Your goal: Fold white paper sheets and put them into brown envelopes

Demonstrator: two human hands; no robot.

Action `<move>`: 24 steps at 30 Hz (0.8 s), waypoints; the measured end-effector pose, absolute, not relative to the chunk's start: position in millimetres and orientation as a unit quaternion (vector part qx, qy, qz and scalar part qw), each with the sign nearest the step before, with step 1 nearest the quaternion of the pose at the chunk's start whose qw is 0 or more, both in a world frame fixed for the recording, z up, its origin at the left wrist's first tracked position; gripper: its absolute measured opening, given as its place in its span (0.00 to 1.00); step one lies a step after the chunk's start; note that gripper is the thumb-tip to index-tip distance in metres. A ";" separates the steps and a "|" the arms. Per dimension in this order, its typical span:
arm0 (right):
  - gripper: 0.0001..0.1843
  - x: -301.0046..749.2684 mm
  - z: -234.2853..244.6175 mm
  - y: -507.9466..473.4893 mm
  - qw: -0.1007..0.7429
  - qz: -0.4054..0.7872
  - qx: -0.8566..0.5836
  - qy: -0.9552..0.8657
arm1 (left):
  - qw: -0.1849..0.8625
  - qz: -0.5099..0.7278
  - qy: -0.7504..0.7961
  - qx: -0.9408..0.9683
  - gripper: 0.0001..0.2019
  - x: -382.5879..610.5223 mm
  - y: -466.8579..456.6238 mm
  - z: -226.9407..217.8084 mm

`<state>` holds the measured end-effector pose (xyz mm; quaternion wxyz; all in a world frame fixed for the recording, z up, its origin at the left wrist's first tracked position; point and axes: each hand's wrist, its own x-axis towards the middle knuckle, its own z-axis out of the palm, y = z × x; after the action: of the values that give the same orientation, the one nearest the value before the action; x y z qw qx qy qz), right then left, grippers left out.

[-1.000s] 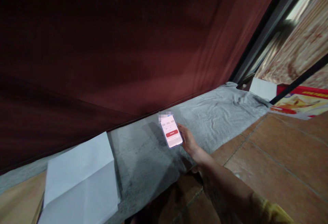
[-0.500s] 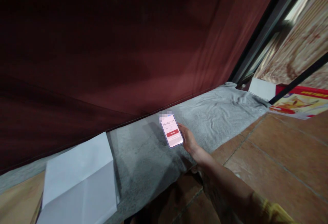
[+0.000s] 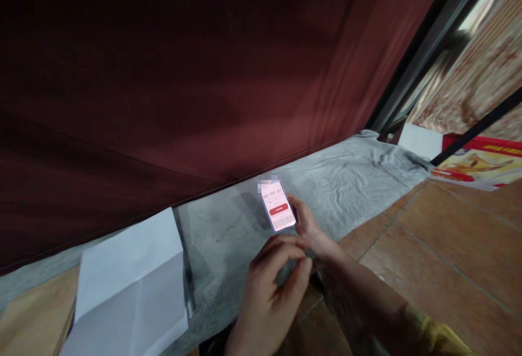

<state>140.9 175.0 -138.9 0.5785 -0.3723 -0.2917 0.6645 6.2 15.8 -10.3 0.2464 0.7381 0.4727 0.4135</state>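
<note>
A smartphone (image 3: 278, 206) with a lit screen is in my right hand (image 3: 305, 220), which grips it from the right side over the grey cloth. Its screen reads 00:00:01 above a red button; the top of the screen is pixelated. In the foreground, my left hand (image 3: 271, 285) is just below the phone and apart from it. The left fingers curl round to the thumb in a loose ring, and nothing shows between them.
Grey cloth (image 3: 338, 187) runs along the foot of a dark red fabric wall (image 3: 244, 100). Folded white paper (image 3: 134, 274) and a tan cardboard piece (image 3: 36, 312) lie at left. Brown floor tiles (image 3: 457, 247), a colourful printed box (image 3: 485, 160) and a dark pole (image 3: 477, 125) are at right.
My left hand has come into view from below, rising close to the phone with its fingers curled. My right hand still holds the phone, and the view has shifted slightly.
</note>
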 end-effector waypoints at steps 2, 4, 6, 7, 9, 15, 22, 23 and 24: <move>0.11 146.6 -141.3 178.2 0.583 0.656 -0.376 -0.298 | 0.132 0.332 0.489 0.796 0.09 12.8 42.9 -37.5; 0.12 154.1 -144.1 183.0 0.573 0.654 -0.389 -0.305 | 0.032 0.219 0.493 0.841 0.10 10.6 58.2 -67.8; 0.12 162.9 -146.6 188.2 0.563 0.649 -0.409 -0.306 | 0.001 0.134 0.498 0.857 0.09 2.2 60.8 -94.7; 0.11 167.6 -147.5 190.7 0.563 0.645 -0.419 -0.303 | -0.006 0.102 0.500 0.860 0.09 -2.8 58.7 -105.4; 0.10 177.4 -148.3 195.0 0.563 0.639 -0.434 -0.293 | -0.012 0.061 0.503 0.862 0.10 -11.5 51.2 -121.2; 0.09 212.9 -150.0 206.3 0.569 0.625 -0.457 -0.277 | -0.021 0.048 0.518 0.854 0.15 -14.7 35.6 -137.8; 0.08 276.9 -154.0 228.0 0.554 0.548 -0.550 -0.301 | -0.007 0.074 0.523 0.849 0.13 -31.6 36.8 -130.4; 0.08 286.3 -154.3 230.3 0.556 0.540 -0.557 -0.299 | -0.017 0.092 0.526 0.845 0.12 -37.6 37.2 -127.4; 0.08 295.4 -154.6 232.0 0.560 0.529 -0.563 -0.298 | -0.032 0.118 0.532 0.838 0.11 -43.8 37.3 -123.4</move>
<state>295.4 232.0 -154.6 0.5604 -0.5634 -0.2980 0.5288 -43.8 37.3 -123.4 -0.0325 0.8376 0.5324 0.1183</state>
